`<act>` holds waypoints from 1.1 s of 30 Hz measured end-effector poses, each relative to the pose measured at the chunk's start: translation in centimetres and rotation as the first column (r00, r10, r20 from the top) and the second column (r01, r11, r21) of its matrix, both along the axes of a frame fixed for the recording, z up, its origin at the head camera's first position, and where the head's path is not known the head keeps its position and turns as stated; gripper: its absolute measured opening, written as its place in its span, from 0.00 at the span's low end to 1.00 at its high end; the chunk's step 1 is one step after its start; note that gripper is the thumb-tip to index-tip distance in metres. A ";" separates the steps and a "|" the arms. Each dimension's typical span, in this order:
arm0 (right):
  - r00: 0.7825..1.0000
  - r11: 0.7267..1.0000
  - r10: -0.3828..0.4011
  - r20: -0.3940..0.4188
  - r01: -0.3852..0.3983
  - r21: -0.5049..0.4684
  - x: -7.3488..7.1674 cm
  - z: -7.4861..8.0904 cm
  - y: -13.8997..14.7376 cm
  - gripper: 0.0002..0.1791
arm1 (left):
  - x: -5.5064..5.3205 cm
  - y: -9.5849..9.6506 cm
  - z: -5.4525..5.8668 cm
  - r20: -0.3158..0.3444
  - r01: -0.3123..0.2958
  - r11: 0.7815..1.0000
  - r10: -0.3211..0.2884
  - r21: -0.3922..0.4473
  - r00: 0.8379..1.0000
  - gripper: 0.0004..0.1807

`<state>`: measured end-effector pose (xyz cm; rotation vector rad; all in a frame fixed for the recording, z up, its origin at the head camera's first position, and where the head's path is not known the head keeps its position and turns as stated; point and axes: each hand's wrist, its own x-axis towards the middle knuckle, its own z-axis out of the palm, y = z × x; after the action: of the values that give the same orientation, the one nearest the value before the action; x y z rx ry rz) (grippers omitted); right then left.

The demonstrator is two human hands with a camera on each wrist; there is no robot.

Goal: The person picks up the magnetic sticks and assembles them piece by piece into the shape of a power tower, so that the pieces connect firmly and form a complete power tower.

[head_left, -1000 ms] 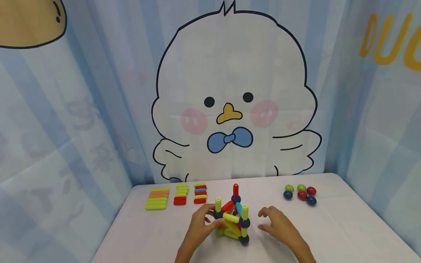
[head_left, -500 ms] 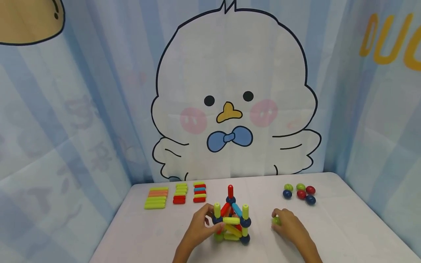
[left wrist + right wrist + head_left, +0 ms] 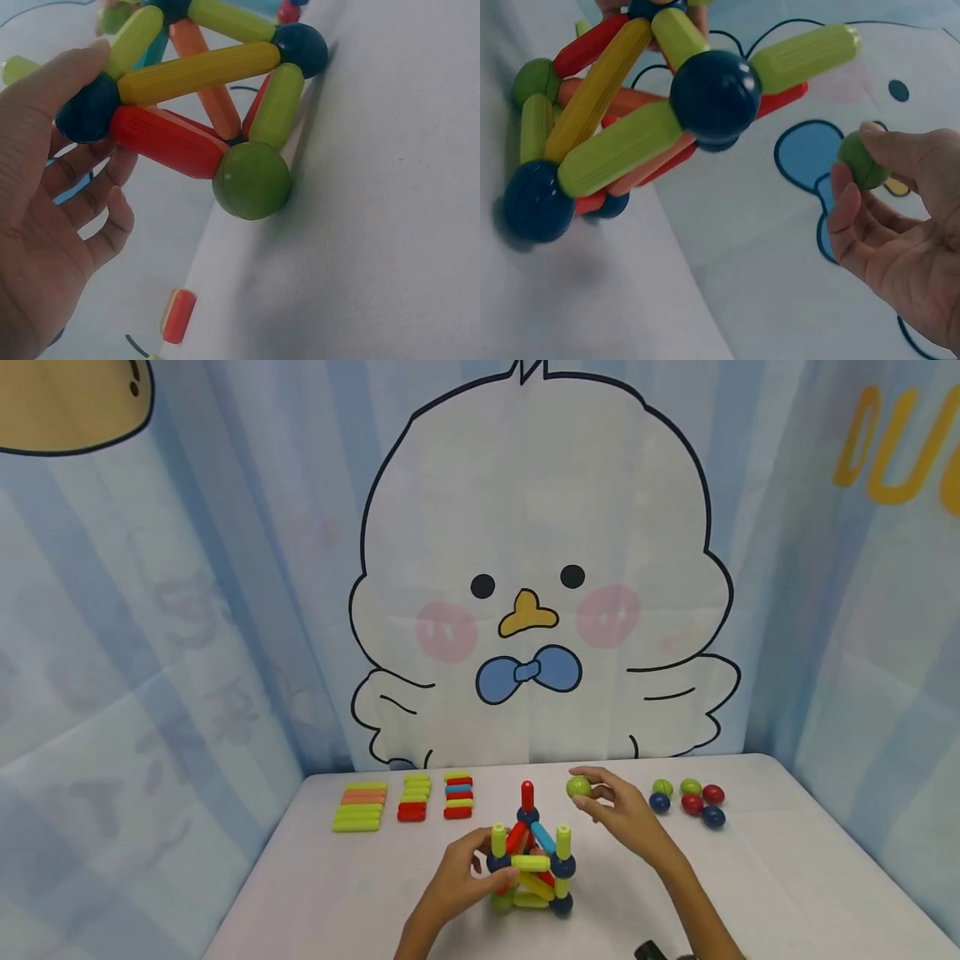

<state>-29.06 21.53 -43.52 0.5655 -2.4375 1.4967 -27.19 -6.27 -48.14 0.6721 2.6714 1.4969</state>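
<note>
A frame built of coloured rods and balls [image 3: 531,863] stands on the table in front of me. At its near left upper corner, my left hand [image 3: 459,875] pinches a dark blue ball [image 3: 88,109] between thumb and fingers. Upright rods rise from the top corners: two yellow-green ones in front and a red rod [image 3: 528,795] behind. My right hand [image 3: 624,814] holds a green ball [image 3: 578,787] at its fingertips, raised to the right of the red rod and apart from the frame. In the right wrist view the same green ball [image 3: 863,160] sits between thumb and fingers.
Rows of loose rods lie at the back left: long ones [image 3: 360,807], then shorter rods [image 3: 414,797] and mixed-colour rods [image 3: 458,795]. Several loose balls [image 3: 692,804] sit at the back right. A dark object [image 3: 649,951] shows at the bottom edge near my right forearm.
My right hand came down to the table right of the frame, took hold of a green ball, and lifted it up and leftward. My left hand keeps its grip; the frame has turned slightly.
</note>
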 end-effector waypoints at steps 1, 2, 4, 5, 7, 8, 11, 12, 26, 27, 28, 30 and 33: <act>1.000 1.000 0.008 -0.010 -0.008 -0.011 -0.2 0.5 -0.5 0.22 | 0.0 0.0 0.0 -0.006 0.003 1.000 -0.003 -0.004 1.000 0.29; 1.000 1.000 0.016 -0.018 -0.016 -0.024 -0.5 1.0 -0.9 0.22 | 0.0 0.0 0.0 -0.009 0.006 1.000 -0.006 -0.006 1.000 0.28; 0.999 0.999 0.017 -0.032 -0.018 -0.037 -1.0 1.7 -1.8 0.22 | 0.0 0.0 0.0 -0.010 0.015 1.000 -0.015 -0.006 1.000 0.27; 0.999 0.999 0.019 -0.047 -0.021 -0.033 -1.2 2.0 -2.1 0.22 | 0.0 0.0 0.0 -0.010 0.019 1.000 -0.019 -0.003 1.000 0.26; 0.997 0.999 0.028 -0.072 -0.029 -0.016 -1.5 2.3 -2.8 0.22 | 0.0 0.1 -0.1 -0.011 0.029 1.000 -0.029 0.002 1.000 0.26; 0.995 0.999 0.036 -0.091 -0.036 -0.002 -1.5 2.5 -3.0 0.23 | 0.0 0.1 -0.2 -0.010 0.032 0.999 -0.032 0.004 0.999 0.25; 0.987 0.997 0.066 -0.149 -0.059 0.048 -1.7 2.6 -3.7 0.22 | 0.0 0.1 -0.3 -0.007 0.037 0.999 -0.037 0.010 0.999 0.25; 0.983 0.996 0.078 -0.165 -0.069 0.061 -1.7 2.6 -4.0 0.22 | 0.0 0.1 -0.3 -0.007 0.038 0.999 -0.038 0.012 0.999 0.25; 0.994 1.000 0.013 -0.106 -0.012 0.010 -2.2 1.3 -3.0 0.21 | 0.0 -0.1 -0.3 -0.010 0.029 0.999 -0.029 0.017 1.000 0.25; 0.994 0.999 -0.034 -0.107 0.036 0.015 -2.3 1.0 -2.4 0.19 | -0.1 -0.2 -0.4 -0.006 0.030 0.999 -0.030 0.020 1.000 0.25; 0.990 0.995 -0.088 -0.112 0.092 0.028 -2.4 0.6 -1.8 0.17 | -0.1 -0.2 -0.4 -0.001 0.033 0.999 -0.033 0.024 0.999 0.24; 0.971 0.972 -0.213 -0.111 0.222 0.071 -2.7 -0.5 -0.3 0.15 | -0.1 -0.2 -0.4 0.007 0.039 0.999 -0.039 0.034 0.999 0.23; 0.914 0.894 -0.386 -0.122 0.404 0.194 -3.3 -2.4 1.9 0.14 | -0.1 -0.5 -0.5 0.029 0.048 0.998 -0.049 0.050 0.998 0.20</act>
<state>-32.32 23.45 -45.91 0.1415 -2.4751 1.0352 -27.31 -6.77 -48.62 0.7050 2.5847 1.5529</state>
